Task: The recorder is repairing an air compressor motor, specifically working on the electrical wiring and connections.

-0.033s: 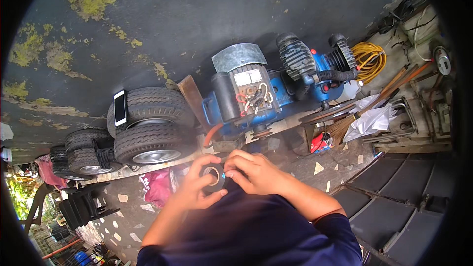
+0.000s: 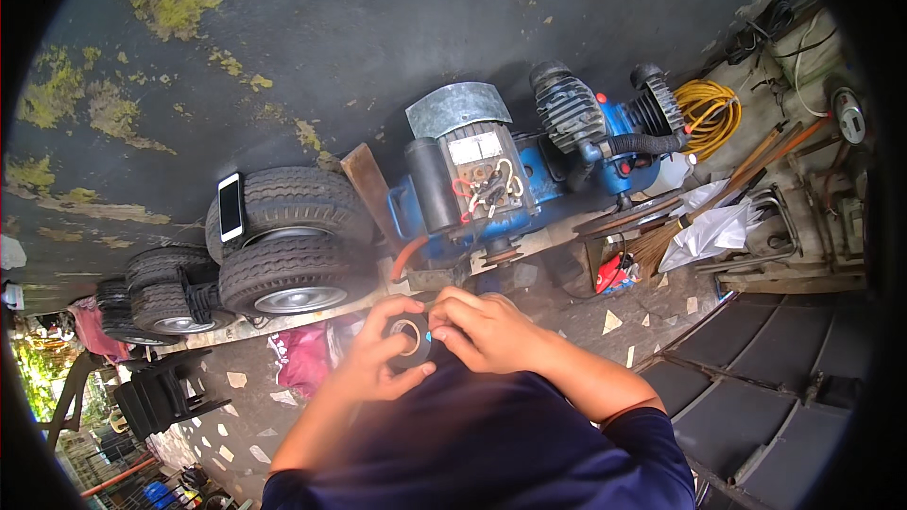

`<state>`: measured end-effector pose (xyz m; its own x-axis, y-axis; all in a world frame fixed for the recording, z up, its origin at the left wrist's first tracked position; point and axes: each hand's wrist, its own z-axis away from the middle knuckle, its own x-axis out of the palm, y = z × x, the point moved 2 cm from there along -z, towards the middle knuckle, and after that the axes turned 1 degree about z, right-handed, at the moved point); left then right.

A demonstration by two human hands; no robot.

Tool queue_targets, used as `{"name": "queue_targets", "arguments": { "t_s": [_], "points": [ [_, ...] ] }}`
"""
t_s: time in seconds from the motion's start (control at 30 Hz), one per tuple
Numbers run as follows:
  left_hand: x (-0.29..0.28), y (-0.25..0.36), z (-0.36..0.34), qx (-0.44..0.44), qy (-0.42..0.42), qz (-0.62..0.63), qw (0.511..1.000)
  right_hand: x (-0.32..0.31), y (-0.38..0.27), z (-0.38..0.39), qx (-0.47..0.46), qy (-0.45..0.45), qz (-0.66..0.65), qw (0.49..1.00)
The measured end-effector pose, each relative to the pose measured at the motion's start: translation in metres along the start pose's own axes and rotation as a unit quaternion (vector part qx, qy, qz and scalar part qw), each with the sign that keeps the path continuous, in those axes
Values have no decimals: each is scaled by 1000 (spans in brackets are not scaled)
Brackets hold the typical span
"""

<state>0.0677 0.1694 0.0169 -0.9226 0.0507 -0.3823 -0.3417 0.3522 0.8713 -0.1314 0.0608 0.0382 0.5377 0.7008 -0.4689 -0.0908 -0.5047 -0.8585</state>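
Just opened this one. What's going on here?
A person's left hand holds a dark roll with a pale core, probably tape, while the right hand pinches at its edge; what exactly it grips is too small to tell. Beyond them sits a blue machine with exposed wires, untouched. To its left, a phone rests on a tire.

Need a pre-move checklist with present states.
1. Left grip around the black ring-shaped tape roll with tan core: ok.
2. Right grip at the roll's edge: ok.
3. Tape end lifted: cannot tell, too small to make out.
4. Red and white insulated wires on the grey metal motor covered: not ok, exposed.
5. White-framed rectangular phone clear of both grips: ok.
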Motion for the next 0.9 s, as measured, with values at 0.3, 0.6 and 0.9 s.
{"name": "queue_targets", "arguments": {
  "t_s": [0.3,0.6,0.9],
  "points": [
    [20,11,-8,-121,35,62,990,-9,12,20,-11,-72,12,997],
    [36,18,-17,-336,-31,-14,941,-2,48,43,84,-11,-154,984],
    [31,11,-6,-254,-103,65,960,9,34,47,206,63,-228,950]
  ]
}}
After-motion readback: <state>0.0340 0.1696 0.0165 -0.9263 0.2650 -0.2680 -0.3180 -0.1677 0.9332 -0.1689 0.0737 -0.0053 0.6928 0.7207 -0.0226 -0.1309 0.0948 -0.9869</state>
